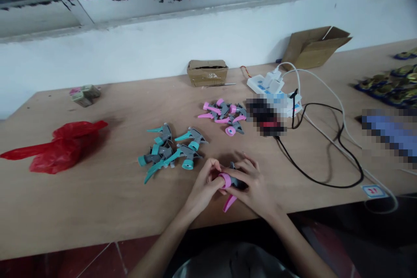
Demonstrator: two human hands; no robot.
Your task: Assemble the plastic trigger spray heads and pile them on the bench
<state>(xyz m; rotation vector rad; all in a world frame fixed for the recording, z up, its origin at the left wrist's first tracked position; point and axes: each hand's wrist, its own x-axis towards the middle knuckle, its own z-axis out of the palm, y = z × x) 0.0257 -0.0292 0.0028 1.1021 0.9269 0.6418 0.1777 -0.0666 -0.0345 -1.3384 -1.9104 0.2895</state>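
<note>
Close to the table's front edge, both my hands are on one pink and grey trigger spray head [225, 181]. My left hand [205, 184] pinches its pink collar, with the thumb at the ring's opening. My right hand [252, 184] wraps round the grey body, and the pink trigger sticks out below toward me. The fingers cover much of the body. Just left of my hands lies a group of several teal and grey spray heads [187, 152]. Beyond them, farther back, is a pile of several pink and grey spray heads [224, 113].
A red plastic bag [65, 145] lies at the left. Small cardboard box [207, 74] and larger open box [314, 47] stand by the wall. A white power strip [260, 84] with looping cables [325, 184] occupies the right, near a blurred dark item.
</note>
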